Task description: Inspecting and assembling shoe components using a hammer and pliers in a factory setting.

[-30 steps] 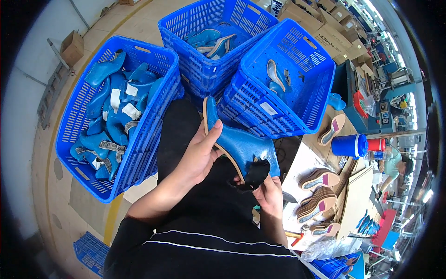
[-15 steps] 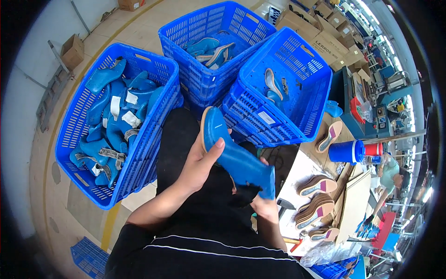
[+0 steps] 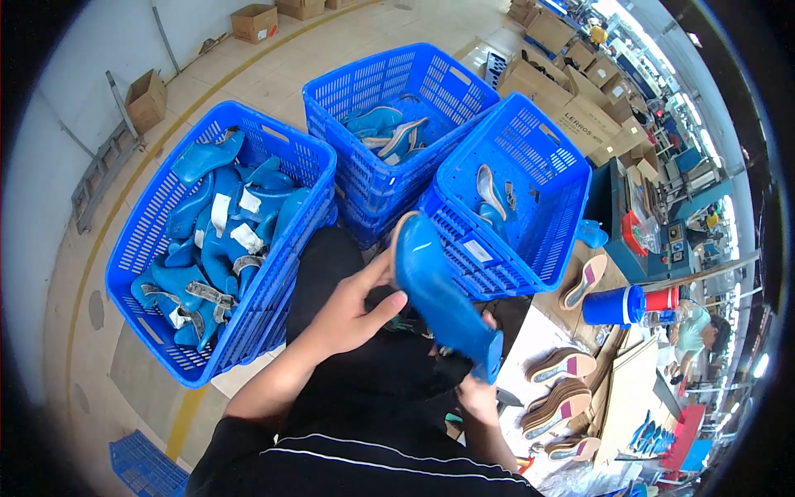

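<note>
A blue shoe last (image 3: pixel 447 290) with a tan sole edge along its toe lies slanted across my lap. My left hand (image 3: pixel 352 311) holds its toe end, fingers against the sole edge and partly hidden behind it, the thumb pointing toward its side. My right hand (image 3: pixel 479 393) grips the heel end from below; most of its fingers are behind the last. Something dark lies beside the heel, and I cannot make out whether it is cloth. At my left, a blue crate (image 3: pixel 211 377) is heaped with blue lasts (image 3: pixel 219 240), some bearing white patches.
Beyond my knees stand stacked blue crates, one (image 3: pixel 364 178) holding lasts with pale soles, another (image 3: pixel 555 277) with a few pieces. On the bench at right are stacked soles (image 3: pixel 559 406), a single sole (image 3: pixel 584 282) and a blue jug (image 3: pixel 613 306). Cardboard boxes (image 3: pixel 571 116) stand farther back.
The last has shifted right and downward, and its side has turned. My left thumb has moved off its upper surface. The crates appear lower in view.
</note>
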Demonstrator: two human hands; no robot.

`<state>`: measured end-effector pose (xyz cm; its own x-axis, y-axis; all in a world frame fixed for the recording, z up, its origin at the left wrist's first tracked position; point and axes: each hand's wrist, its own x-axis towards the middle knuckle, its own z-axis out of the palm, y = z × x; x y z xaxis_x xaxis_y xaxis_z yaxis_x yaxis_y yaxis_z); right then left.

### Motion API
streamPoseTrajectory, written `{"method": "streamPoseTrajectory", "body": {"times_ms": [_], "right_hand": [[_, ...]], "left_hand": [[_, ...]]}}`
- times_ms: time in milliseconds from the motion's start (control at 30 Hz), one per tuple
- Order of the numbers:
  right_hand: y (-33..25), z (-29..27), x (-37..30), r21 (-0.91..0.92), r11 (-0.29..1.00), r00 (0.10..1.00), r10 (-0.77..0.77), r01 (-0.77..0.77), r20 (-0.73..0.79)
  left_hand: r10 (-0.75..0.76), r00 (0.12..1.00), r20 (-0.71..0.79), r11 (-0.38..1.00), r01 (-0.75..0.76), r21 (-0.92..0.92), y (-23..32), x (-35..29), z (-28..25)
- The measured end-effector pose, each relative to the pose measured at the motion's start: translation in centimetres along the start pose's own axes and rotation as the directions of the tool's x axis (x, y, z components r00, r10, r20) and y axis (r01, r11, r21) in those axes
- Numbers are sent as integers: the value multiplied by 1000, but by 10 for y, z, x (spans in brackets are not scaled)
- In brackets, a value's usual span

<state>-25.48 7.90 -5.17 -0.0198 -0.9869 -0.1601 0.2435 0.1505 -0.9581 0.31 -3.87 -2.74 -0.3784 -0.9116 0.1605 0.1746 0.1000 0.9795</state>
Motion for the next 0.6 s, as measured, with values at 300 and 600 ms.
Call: {"method": "streamPoseTrajectory", "body": {"times_ms": [300, 600], "right_hand": [[-59, -64, 236, -586, 806, 966, -82, -81, -246], [40, -265, 396, -250, 954, 969, 113, -167, -220]], "left_hand": [[260, 845, -468, 506, 294, 811, 2, -90, -99], [185, 753, -631, 503, 480, 719, -27, -145, -151]]}}
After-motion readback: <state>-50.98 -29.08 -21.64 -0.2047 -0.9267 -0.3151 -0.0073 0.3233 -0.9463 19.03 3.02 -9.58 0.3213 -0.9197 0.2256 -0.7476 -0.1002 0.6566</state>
